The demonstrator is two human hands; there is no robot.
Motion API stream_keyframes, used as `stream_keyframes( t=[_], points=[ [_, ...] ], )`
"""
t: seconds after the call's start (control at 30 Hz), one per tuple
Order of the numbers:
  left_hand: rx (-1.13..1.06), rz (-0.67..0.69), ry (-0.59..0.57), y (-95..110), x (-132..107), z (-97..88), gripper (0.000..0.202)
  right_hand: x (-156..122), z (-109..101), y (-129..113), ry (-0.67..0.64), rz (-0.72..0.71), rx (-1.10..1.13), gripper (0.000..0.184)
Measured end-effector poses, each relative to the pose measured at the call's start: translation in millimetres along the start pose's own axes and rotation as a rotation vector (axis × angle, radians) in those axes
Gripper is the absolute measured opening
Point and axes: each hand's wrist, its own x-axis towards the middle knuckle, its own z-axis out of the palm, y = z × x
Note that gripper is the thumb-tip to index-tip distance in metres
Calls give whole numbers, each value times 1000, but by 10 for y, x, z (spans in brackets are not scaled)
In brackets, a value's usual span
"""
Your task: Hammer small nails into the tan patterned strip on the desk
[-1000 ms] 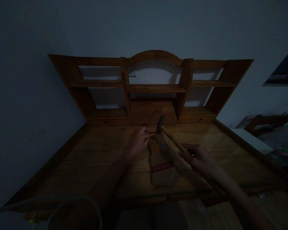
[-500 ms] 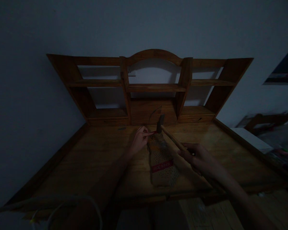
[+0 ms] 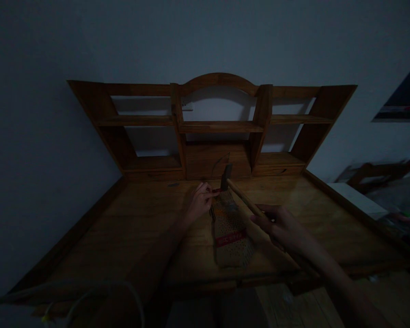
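A brown paper bag with dark dots and a red printed band lies on the wooden desk, its narrow top end toward the shelves. My left hand is closed on the bag's top edge, where a red strip shows between the fingertips and the hammer. My right hand is wrapped round the wooden handle of a hammer. The dark hammer head stands at the bag's top edge, close by my left fingertips. In this dim light I cannot tell whether it touches the bag.
A wooden shelf unit rises along the back of the desk. A thin curved cord or wire shows against its middle panel. A small dark flat piece lies left of my left hand. A chair stands at right.
The hammer head has shifted slightly left and down, nearer my left fingertips. The bag stays in place, and both hands keep their hold. The view has moved a little.
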Motion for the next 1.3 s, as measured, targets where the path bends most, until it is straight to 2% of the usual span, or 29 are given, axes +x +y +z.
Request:
stream_keyframes(
  t=[0.13, 0.2, 0.27, 0.37, 0.57, 0.67, 0.87, 1.07, 1.23, 1.3],
  points=[
    [-46, -48, 92, 63, 3, -23, 38, 7, 11, 3, -14, -21, 10, 33],
    [-100, -101, 167, 82, 6, -25, 29, 16, 25, 20, -4, -43, 9, 32],
    [-142, -141, 196, 77, 11, -9, 17, 24, 41, 36, -5, -65, 2, 30],
    [-149, -152, 177, 33, 17, 50, 7, 26, 57, 28, -7, -89, 1, 30],
    [-86, -150, 141, -27, 27, 153, 8, 11, 62, -51, -30, -30, -3, 33],
    [-69, -150, 126, -37, 30, 169, 6, 28, 99, -16, -54, -15, -16, 34],
    [-89, -131, 126, -86, 19, 219, 5, 82, 187, 133, -1, -109, -76, 30],
    [-94, -136, 120, -93, 11, 233, 6, 66, 147, 123, 38, -129, -72, 32],
    [-60, -158, 120, -128, 9, 262, 7, 81, 167, 149, -28, -148, -96, 30],
    [-58, -160, 116, -151, 7, 281, 7, 79, 176, 149, -14, -147, -93, 30]
  ],
)
